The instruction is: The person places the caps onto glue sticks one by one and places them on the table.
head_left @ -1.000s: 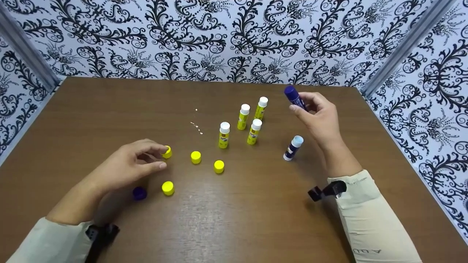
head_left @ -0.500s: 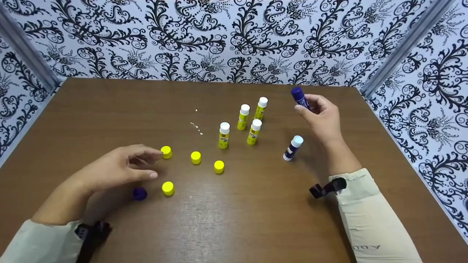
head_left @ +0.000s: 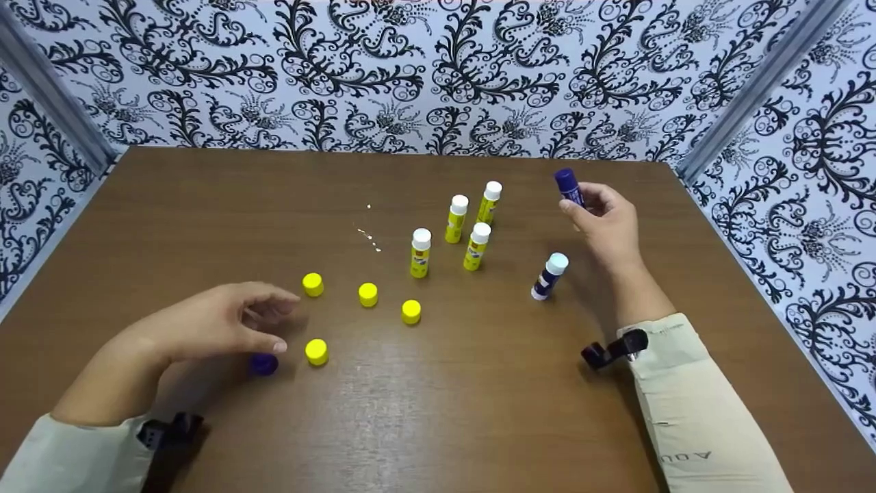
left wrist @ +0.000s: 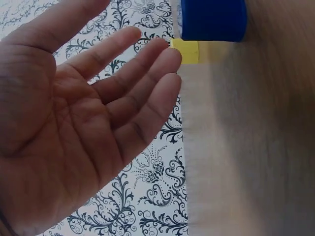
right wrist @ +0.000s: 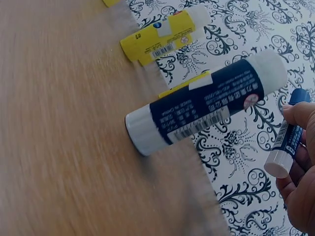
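Note:
My right hand [head_left: 609,229] holds a purple-capped glue stick [head_left: 569,186] above the table's far right, its thumb and fingers around the dark barrel. Below it stands an uncapped navy glue stick [head_left: 549,277] with a white top, large in the right wrist view. Empty and loosely spread, my left hand [head_left: 215,325] hovers at the left. A loose purple cap [head_left: 264,364] lies beneath it, partly hidden; in the left wrist view that cap [left wrist: 214,19] looks blue. Close to its fingers are a yellow cap [head_left: 317,352] and another yellow cap [head_left: 313,284].
Several yellow glue sticks [head_left: 420,255] with white tops stand upright around the table's middle. Two more yellow caps, one left [head_left: 368,294] and one right [head_left: 411,311], sit before them. White crumbs [head_left: 369,237] dot the brown table [head_left: 438,411]. Patterned walls [head_left: 438,82] enclose its back and sides.
My right hand has drifted right and slightly nearer with the purple-capped glue stick. My left hand has drawn back, left and nearer, away from the far-left yellow cap.

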`<state>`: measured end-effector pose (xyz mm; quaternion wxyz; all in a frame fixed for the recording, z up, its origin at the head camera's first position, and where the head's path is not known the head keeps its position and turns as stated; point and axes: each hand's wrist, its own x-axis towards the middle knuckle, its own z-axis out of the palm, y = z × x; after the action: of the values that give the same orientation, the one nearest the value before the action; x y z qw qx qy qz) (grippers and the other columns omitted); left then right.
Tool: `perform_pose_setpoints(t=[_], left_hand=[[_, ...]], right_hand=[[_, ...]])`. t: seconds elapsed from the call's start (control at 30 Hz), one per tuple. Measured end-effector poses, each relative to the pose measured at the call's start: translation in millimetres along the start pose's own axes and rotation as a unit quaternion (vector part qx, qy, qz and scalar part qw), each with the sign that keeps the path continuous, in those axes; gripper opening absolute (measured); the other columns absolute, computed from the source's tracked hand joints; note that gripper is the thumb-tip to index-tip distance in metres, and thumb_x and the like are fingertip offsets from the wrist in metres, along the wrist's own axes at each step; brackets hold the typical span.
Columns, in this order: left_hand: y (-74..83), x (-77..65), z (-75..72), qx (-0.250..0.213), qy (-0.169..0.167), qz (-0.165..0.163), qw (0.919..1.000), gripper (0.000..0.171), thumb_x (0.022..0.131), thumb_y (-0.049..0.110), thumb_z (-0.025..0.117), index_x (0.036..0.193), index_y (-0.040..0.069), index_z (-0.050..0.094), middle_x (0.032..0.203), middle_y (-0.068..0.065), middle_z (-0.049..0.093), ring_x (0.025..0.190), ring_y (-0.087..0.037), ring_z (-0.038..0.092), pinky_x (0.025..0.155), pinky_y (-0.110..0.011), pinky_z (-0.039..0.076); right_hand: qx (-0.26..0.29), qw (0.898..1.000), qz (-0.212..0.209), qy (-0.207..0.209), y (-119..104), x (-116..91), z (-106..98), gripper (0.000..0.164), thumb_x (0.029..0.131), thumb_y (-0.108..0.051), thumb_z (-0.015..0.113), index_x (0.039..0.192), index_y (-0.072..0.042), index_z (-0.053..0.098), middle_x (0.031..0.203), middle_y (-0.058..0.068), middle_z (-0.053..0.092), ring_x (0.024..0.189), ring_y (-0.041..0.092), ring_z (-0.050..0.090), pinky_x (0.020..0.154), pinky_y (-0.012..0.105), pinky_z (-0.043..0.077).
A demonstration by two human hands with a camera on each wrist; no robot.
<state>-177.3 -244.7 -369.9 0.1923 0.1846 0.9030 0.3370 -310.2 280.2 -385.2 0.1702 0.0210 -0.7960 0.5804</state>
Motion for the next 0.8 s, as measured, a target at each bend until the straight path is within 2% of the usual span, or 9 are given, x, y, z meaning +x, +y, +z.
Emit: perform_pose_setpoints(t=[0.23,0.43,0.57,0.8], left_hand=[[0.6,-0.2,-0.1,0.022,-0.017,-0.026,0.9993,0.058,0.084,0.038,0.087,0.132,0.013,0.067,0.124,-0.006,0.071,0.115,-0.029,0.067,0.101,-0.056,0.056],[0.9,0.8,1.1,0.036,-0.038,-0.044,0.9976,0.054,0.081,0.037,0.089,0.127,0.016,0.070,0.121,-0.003,0.070,0.110,-0.024,0.064,0.097,-0.051,0.058],[-0.2,0.6,3.1,0.034,-0.056,-0.046,0.9968,0.051,0.080,0.031,0.091,0.125,0.015,0.070,0.119,-0.002,0.071,0.107,-0.022,0.064,0.094,-0.046,0.058],[-1.7,-0.5,5.8,0.009,-0.081,-0.059,0.9949,0.046,0.080,0.014,0.090,0.120,0.010,0.068,0.117,-0.006,0.069,0.107,-0.024,0.065,0.096,-0.050,0.058]], right_hand=[[0.018,0.999,0.031,0.010,7,2,-1,0.040,0.093,-0.012,0.078,0.128,0.003,0.065,0.093,-0.009,0.068,0.084,0.007,0.063,0.065,0.017,0.057],[0.040,0.997,0.059,0.020,14,4,-2,0.031,0.094,-0.010,0.076,0.122,-0.002,0.066,0.092,-0.007,0.067,0.085,0.009,0.061,0.069,0.019,0.058],[0.051,0.996,0.062,0.029,19,5,-2,0.025,0.093,-0.008,0.076,0.116,-0.004,0.067,0.093,-0.006,0.067,0.088,0.010,0.062,0.075,0.018,0.057],[0.049,0.996,0.066,0.039,28,6,-2,0.021,0.093,-0.006,0.076,0.111,-0.007,0.066,0.093,-0.006,0.066,0.091,0.011,0.060,0.078,0.018,0.053]])
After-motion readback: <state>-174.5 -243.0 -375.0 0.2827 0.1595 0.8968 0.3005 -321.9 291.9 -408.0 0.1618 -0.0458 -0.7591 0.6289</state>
